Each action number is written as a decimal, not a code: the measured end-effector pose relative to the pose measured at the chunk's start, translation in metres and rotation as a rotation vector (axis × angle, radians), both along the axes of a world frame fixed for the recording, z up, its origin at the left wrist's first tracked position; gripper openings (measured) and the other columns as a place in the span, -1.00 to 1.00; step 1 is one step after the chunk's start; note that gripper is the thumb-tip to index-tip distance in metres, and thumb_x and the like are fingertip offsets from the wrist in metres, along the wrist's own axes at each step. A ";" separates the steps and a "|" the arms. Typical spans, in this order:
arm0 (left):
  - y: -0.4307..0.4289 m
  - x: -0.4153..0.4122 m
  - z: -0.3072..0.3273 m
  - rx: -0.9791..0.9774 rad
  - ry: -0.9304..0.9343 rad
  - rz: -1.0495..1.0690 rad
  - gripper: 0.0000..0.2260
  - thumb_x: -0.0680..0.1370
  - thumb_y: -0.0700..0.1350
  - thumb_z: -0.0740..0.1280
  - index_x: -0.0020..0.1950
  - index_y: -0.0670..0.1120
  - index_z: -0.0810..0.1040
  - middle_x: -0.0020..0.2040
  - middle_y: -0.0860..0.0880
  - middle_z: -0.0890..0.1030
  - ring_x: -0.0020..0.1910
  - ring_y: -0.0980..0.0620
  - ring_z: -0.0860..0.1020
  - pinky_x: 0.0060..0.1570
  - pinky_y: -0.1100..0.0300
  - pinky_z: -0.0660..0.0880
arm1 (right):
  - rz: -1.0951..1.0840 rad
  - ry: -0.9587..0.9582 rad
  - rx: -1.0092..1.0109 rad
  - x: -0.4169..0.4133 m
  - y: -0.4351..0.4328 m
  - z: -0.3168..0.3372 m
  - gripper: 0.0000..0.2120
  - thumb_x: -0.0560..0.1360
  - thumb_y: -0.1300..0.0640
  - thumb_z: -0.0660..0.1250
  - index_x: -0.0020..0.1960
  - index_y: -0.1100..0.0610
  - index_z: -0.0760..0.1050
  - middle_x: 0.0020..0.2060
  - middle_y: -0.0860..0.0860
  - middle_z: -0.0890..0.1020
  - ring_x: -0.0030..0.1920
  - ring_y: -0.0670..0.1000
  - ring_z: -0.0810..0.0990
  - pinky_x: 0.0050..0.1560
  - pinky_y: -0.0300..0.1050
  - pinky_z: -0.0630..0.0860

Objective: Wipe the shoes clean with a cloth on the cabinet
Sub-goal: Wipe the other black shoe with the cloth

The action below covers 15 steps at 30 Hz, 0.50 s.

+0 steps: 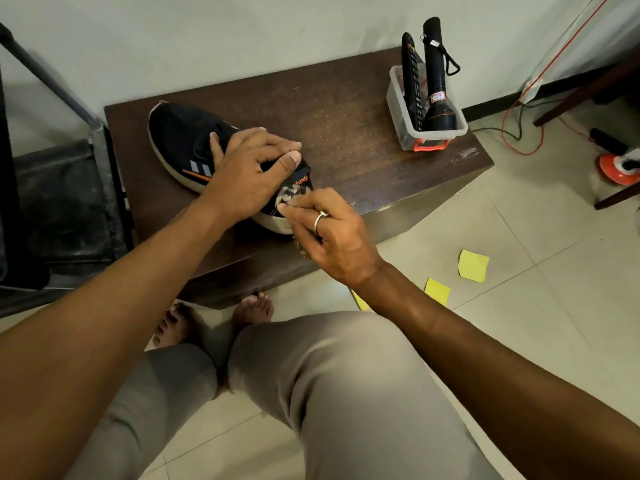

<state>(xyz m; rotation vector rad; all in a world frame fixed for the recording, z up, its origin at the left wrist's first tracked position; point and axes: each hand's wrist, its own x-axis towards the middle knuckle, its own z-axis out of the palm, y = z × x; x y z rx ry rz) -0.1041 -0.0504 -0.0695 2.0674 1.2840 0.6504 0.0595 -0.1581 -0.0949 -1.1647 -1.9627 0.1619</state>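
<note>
A black sports shoe [180, 140] with a white sole, grey stripes and an orange streak lies on the dark brown cabinet [346, 109], toe toward the wall. My left hand [249, 168] lies over the shoe's opening and grips it, thumb on the heel collar. My right hand [329, 233], with a ring on one finger, pinches a small patterned cloth [289, 195] and holds it against the shoe's heel. Most of the cloth is hidden inside my fist; a frayed bit shows below the hand.
A clear plastic tub [412, 133] with an orange clip stands at the cabinet's right end, holding a black torch [437, 84] and a remote control [410, 77]. Yellow paper scraps [473, 266] lie on the tiled floor. Cables [519, 133] run at right. A dark metal rack [62, 188] stands at left.
</note>
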 end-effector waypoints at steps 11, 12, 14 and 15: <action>0.002 0.000 -0.001 -0.004 -0.028 0.000 -0.73 0.67 0.15 0.23 0.30 0.16 0.61 0.19 0.36 0.44 0.53 0.15 0.19 0.48 -0.18 -0.40 | 0.105 -0.203 0.010 0.007 -0.004 -0.001 -0.84 0.57 0.33 0.42 0.13 0.32 0.68 -0.05 0.19 0.67 -0.12 0.17 0.61 -0.12 0.07 0.56; 0.002 0.001 -0.001 -0.008 -0.028 0.005 -0.73 0.68 0.14 0.23 0.30 0.16 0.62 0.18 0.36 0.43 0.53 0.15 0.19 0.48 -0.17 -0.40 | 0.127 -0.240 0.000 0.010 -0.008 -0.003 -0.84 0.57 0.32 0.42 0.12 0.31 0.69 -0.04 0.18 0.67 -0.11 0.18 0.61 -0.12 0.07 0.57; 0.002 0.001 -0.001 -0.010 -0.027 0.005 -0.73 0.68 0.14 0.23 0.30 0.16 0.62 0.19 0.34 0.42 0.53 0.14 0.19 0.47 -0.18 -0.40 | 0.116 -0.253 0.023 0.014 -0.008 0.002 -0.85 0.58 0.31 0.41 0.12 0.31 0.69 -0.01 0.18 0.68 -0.09 0.17 0.62 -0.12 0.07 0.58; 0.002 0.000 -0.001 -0.011 -0.025 0.000 -0.72 0.68 0.15 0.22 0.30 0.16 0.62 0.21 0.32 0.43 0.53 0.13 0.19 0.47 -0.19 -0.40 | 0.095 -0.240 0.050 0.012 -0.004 0.005 -0.85 0.59 0.31 0.41 0.12 0.30 0.69 0.00 0.18 0.68 -0.09 0.17 0.62 -0.11 0.05 0.57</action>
